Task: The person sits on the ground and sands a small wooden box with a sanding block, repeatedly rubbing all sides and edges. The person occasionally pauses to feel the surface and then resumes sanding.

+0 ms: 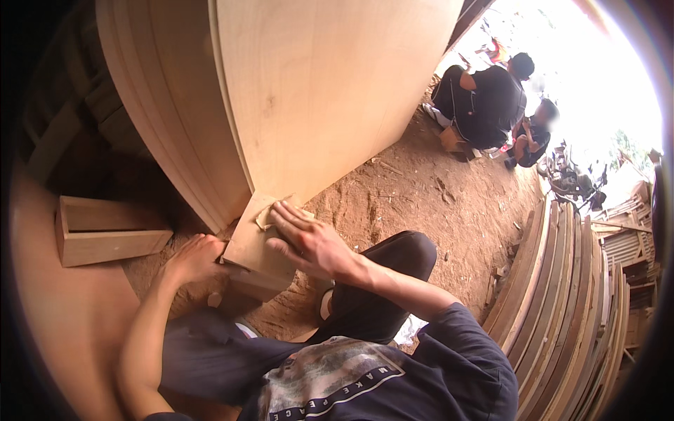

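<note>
A small pale wooden board [246, 242] lies tilted in front of me, its far end against a tall wooden panel. My right hand [309, 242] is on its upper face, fingers stretched over a folded yellowish piece of sandpaper [265, 218] and pressing it to the wood. At the board's left edge is my left hand [194, 258], fingers curled against the edge; part of its grip is hidden. Under the near end of the board sits a wooden block [261, 284], partly in shadow.
Large wooden panels [316, 84] stand upright just ahead. An open wooden box [116, 235] rests at left on a broad board [70, 309]. Long timber planks [554, 281] are stacked on the right. Two people [484, 102] crouch on the dirt floor [421, 203] far right, near a motorbike [572, 179].
</note>
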`<state>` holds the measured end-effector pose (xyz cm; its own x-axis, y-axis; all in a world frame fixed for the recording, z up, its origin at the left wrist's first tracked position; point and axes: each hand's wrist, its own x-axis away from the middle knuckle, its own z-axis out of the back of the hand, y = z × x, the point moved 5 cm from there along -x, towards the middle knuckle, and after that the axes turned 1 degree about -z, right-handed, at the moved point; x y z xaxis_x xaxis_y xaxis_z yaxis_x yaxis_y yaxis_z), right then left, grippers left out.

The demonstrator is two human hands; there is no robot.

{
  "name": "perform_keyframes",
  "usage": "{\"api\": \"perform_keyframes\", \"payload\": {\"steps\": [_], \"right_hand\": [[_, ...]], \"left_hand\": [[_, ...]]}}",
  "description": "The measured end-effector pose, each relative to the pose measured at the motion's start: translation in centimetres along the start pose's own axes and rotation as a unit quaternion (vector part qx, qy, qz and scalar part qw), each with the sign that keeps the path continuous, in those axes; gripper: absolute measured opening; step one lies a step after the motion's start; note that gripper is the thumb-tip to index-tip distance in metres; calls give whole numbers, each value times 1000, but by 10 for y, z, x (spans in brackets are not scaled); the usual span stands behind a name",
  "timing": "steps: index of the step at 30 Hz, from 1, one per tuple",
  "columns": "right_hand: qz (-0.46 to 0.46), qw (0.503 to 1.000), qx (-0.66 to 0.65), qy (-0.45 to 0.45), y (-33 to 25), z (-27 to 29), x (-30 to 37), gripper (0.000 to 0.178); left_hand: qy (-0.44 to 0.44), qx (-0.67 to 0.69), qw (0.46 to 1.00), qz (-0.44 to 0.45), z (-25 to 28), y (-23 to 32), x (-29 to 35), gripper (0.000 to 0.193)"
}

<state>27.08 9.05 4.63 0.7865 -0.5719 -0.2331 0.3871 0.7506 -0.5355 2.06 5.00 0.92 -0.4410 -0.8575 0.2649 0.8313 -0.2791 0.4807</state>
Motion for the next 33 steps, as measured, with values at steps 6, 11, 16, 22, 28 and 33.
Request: {"api": "perform_keyframes", "payload": {"steps": [6,11,16,22,28,33], "right_hand": [[55,995,-64,-43,-25,-4,13,76],[44,999,16,3,-14,-7,3,72],[-19,998,-63,5,3,5,-6,72],[53,998,33,-8,-47,-12,17,79],[-93,995,21,-29,21,-6,-24,81],[46,996,69,-30,-49,-18,6,89]], "left_hand": [[-5,121,993,-9,-37,-35,-3,47],[48,189,980,-28,-13,3,-7,36],[35,160,986,-8,-25,-11,-8,42],[72,216,969,-93,-15,3,-12,47],[53,144,985,-81,-13,7,-10,51],[84,160,978,-107,-26,-11,-15,51]]}}
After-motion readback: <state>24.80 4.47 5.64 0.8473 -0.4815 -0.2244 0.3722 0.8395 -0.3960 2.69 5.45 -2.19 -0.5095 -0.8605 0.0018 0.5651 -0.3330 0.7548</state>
